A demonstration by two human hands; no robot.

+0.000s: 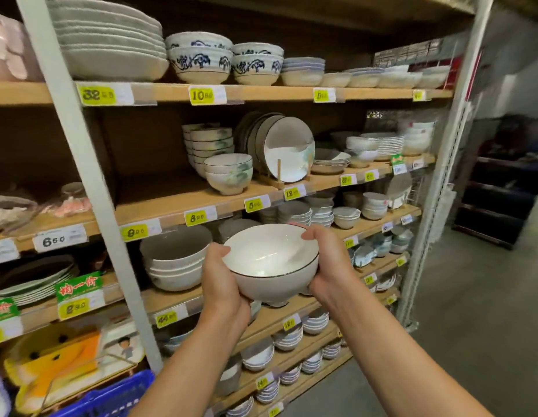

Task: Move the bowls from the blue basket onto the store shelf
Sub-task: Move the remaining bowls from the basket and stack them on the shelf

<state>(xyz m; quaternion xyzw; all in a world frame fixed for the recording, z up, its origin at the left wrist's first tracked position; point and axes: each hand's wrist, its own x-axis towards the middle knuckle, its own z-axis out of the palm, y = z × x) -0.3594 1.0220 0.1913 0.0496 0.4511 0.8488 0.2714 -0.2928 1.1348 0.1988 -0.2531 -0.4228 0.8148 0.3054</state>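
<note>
Both forearms reach up; left hand (222,281) and right hand (328,266) clamp the white bowl (270,263) by its dark rim, in mid-air before the shelf edge (171,206). Bare board lies left of the stacked bowls (228,173); blue basket (111,398) sits bottom-left

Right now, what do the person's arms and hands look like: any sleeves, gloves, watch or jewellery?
Both forearms are bare as far as the frame shows, with no sleeve in view. The left hand and right hand wear no gloves. No watch, bracelet or ring is visible on either.
</note>
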